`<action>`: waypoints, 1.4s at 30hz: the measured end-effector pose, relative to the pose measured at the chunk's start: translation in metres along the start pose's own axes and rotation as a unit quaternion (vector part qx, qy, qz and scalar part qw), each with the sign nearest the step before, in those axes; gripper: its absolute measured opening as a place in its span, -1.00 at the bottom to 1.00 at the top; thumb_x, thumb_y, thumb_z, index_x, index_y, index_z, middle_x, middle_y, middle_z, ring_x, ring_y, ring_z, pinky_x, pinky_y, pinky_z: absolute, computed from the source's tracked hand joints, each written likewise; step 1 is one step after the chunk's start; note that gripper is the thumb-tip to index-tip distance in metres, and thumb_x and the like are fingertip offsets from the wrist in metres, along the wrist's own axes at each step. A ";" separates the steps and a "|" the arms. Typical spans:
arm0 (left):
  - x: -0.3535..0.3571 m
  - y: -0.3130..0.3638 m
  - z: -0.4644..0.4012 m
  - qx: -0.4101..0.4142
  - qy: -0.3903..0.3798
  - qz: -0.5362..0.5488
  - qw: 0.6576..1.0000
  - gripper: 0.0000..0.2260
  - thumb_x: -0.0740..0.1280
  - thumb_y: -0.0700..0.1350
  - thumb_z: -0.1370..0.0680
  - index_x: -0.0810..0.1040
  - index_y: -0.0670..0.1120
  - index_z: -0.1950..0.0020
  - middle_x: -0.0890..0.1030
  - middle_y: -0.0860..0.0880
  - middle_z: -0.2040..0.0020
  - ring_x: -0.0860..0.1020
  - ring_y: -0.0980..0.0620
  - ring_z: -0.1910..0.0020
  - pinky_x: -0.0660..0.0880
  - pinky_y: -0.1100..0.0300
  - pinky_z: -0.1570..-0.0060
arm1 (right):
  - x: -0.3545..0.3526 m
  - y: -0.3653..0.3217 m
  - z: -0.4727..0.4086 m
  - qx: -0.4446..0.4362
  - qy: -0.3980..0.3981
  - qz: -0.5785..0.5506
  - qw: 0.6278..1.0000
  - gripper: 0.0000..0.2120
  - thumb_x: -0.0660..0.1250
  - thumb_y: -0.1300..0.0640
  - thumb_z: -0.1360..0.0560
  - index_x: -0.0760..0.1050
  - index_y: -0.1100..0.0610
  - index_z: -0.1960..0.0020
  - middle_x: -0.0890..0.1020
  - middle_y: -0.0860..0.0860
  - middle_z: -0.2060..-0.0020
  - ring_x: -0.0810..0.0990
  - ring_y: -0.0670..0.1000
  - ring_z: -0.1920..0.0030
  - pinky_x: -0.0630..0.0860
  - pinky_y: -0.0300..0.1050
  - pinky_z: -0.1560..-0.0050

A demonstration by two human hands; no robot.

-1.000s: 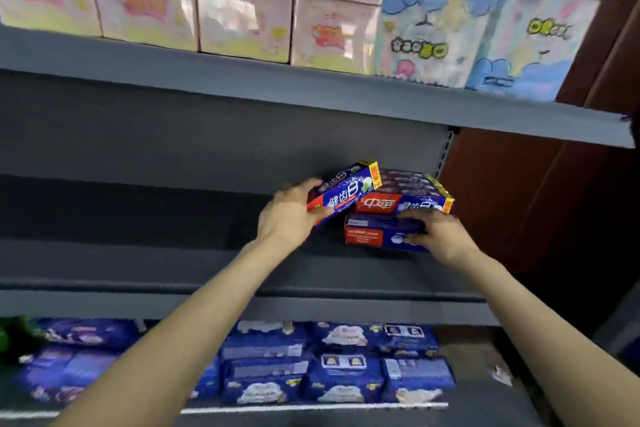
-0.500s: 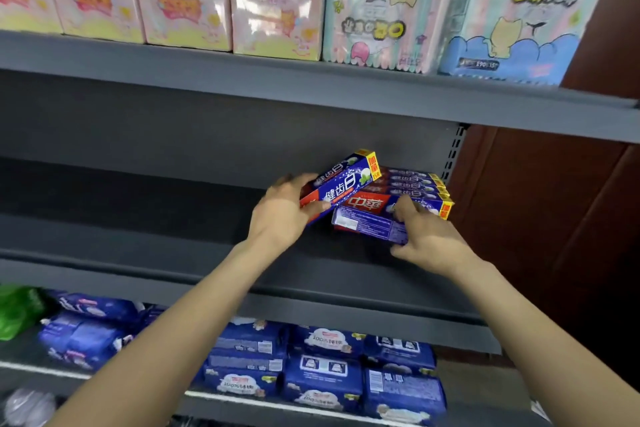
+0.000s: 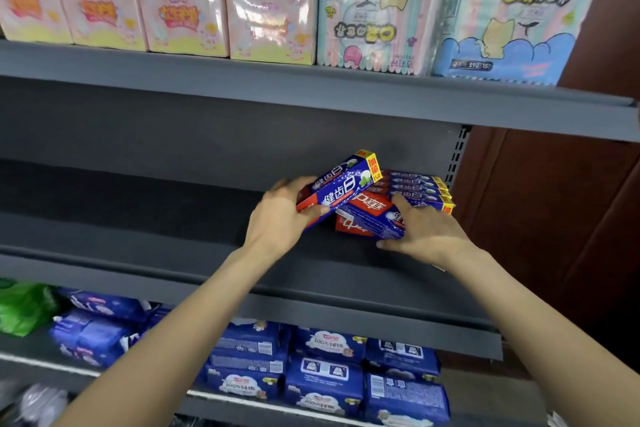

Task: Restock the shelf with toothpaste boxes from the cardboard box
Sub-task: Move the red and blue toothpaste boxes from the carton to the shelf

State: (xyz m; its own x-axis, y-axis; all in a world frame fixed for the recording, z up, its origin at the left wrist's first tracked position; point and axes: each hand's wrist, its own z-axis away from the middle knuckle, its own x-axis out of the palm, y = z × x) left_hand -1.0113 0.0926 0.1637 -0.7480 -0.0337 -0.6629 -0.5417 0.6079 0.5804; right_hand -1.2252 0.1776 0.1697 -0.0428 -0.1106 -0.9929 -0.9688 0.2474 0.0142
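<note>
Our left hand (image 3: 277, 215) grips a tilted toothpaste box (image 3: 337, 189), fingers curled round its end, held aside. Our right hand (image 3: 424, 230), fingers spread flat, steadies the stack (image 3: 415, 189) at the shelf's (image 3: 173, 246) right end, likely squaring it.

Two hands (image 3: 277, 218), about six toothpaste boxes (image 3: 341, 189).

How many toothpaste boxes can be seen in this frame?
6 at least: one tilted in the left hand, one under the right hand, four stacked row behind; more may be hidden.
</note>
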 end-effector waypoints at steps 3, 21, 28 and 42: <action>-0.002 0.001 0.002 0.002 0.005 0.002 1.000 -0.51 0.40 0.05 -0.48 0.40 0.00 -0.38 0.50 -0.06 -0.26 0.51 0.00 -0.19 0.51 0.08 -0.11 | -0.002 -0.001 0.001 -0.013 0.024 0.001 1.000 -0.31 0.06 -0.36 -0.50 0.05 0.00 -0.47 0.51 0.08 -0.24 0.52 0.13 -0.19 0.44 -0.04 -0.05; 0.000 0.006 0.005 -0.009 -0.014 -0.025 1.000 -0.50 0.39 0.07 -0.49 0.36 0.03 -0.40 0.48 -0.04 -0.29 0.49 0.02 -0.22 0.53 0.06 -0.10 | 0.023 0.014 -0.006 -0.058 0.042 0.002 0.997 -0.45 0.27 -0.09 -0.53 0.23 0.02 -0.46 0.32 0.00 -0.36 0.23 0.04 -0.41 0.22 -0.01 -0.38; 0.005 0.012 0.002 0.013 -0.056 -0.023 0.998 -0.50 0.39 0.08 -0.48 0.37 0.07 -0.39 0.48 0.01 -0.26 0.48 0.06 -0.20 0.52 0.10 -0.09 | 0.024 0.025 -0.007 -0.038 0.033 -0.168 0.985 -0.51 0.31 0.01 -0.53 0.31 0.03 -0.42 0.47 0.02 -0.27 0.45 0.04 -0.28 0.45 -0.08 -0.20; 0.054 0.072 -0.036 0.114 -0.159 -0.162 0.967 -0.51 0.32 0.07 -0.54 0.28 0.15 -0.45 0.31 0.04 -0.47 0.25 -0.04 -0.44 0.26 -0.04 -0.35 | 0.003 0.066 0.004 -0.003 0.156 -0.262 0.952 -0.46 0.43 0.09 -0.44 0.38 0.09 -0.39 0.41 0.09 -0.26 0.43 0.10 -0.27 0.38 -0.15 -0.17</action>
State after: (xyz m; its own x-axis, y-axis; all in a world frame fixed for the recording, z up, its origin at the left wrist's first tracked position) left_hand -1.1044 0.1063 0.1873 -0.3774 -0.0274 -0.9256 -0.6026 0.7663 0.2230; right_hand -1.2881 0.1971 0.1674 0.3781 -0.4986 -0.7800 -0.8781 0.0737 -0.4728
